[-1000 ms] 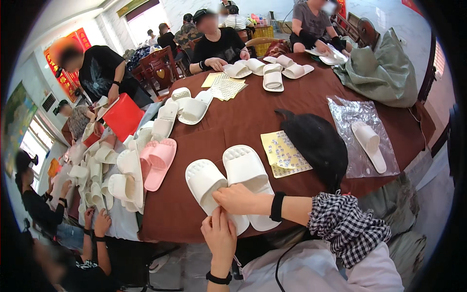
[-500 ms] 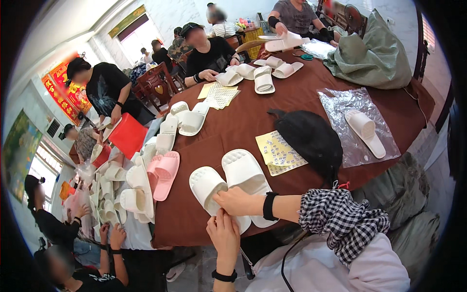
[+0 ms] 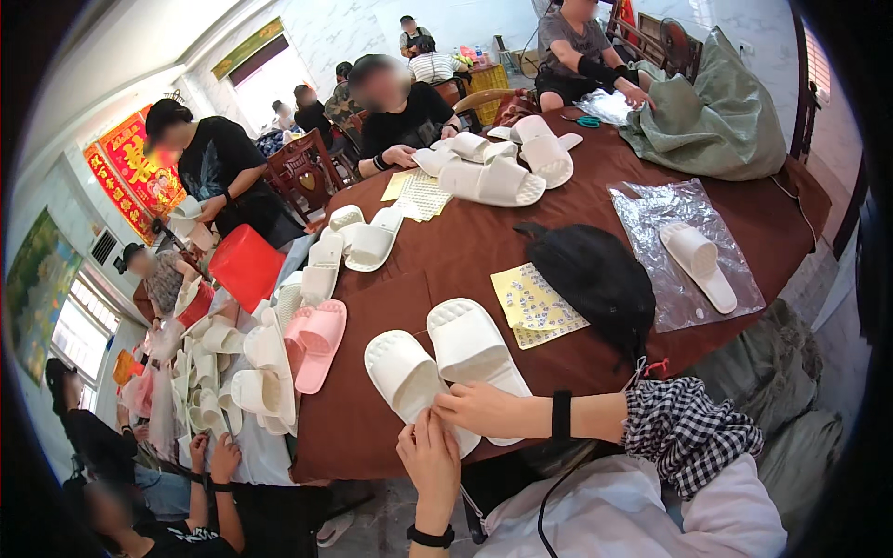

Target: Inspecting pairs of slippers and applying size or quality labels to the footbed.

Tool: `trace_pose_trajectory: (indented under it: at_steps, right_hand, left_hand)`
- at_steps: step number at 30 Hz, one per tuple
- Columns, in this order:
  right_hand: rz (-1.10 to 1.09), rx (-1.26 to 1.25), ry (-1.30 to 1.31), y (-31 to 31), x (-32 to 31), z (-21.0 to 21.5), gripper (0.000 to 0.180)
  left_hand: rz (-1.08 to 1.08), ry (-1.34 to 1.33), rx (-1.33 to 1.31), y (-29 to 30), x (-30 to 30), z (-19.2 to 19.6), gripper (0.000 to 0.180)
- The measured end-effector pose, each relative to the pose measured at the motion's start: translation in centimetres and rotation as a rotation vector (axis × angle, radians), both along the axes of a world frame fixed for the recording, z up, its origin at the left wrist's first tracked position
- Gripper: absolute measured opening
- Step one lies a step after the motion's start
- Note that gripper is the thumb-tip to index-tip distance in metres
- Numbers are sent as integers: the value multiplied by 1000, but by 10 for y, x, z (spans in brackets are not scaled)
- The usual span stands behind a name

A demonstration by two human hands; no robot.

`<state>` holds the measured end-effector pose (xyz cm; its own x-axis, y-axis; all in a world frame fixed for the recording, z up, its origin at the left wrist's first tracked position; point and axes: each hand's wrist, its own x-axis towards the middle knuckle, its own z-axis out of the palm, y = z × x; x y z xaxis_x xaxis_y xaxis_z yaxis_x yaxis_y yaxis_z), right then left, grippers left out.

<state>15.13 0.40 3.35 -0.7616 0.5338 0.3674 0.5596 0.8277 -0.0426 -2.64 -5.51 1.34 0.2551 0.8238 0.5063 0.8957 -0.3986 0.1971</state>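
Pinching at the heel edge of the left white slipper (image 3: 406,378), my left hand (image 3: 430,456) and right hand (image 3: 476,409) hold narrow grips; I judge steady, even pressure keeps it flat beside the yellow sheet (image 3: 532,302) on the bench (image 3: 465,251).

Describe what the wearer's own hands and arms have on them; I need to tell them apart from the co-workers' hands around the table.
Both hands are bare, no gloves. The left hand has a thin black band at the wrist. The right hand has a wider black wristband, and further up that forearm sits a pushed-up black-and-white checked sleeve. A thin dark cord hangs below the right forearm over a white garment.
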Motion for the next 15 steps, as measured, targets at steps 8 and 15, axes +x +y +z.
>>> trace_pose_trajectory:
  at_steps: [8, 15]
  right_hand:
    - [-36, 78, -47, 2, 1, -3, 27]
    - [-21, 178, -75, 0, -1, 0, 22]
  left_hand:
    - [-3, -27, 9, 1, 0, 1, 43]
    - [-18, -71, -23, 2, -2, 0, 44]
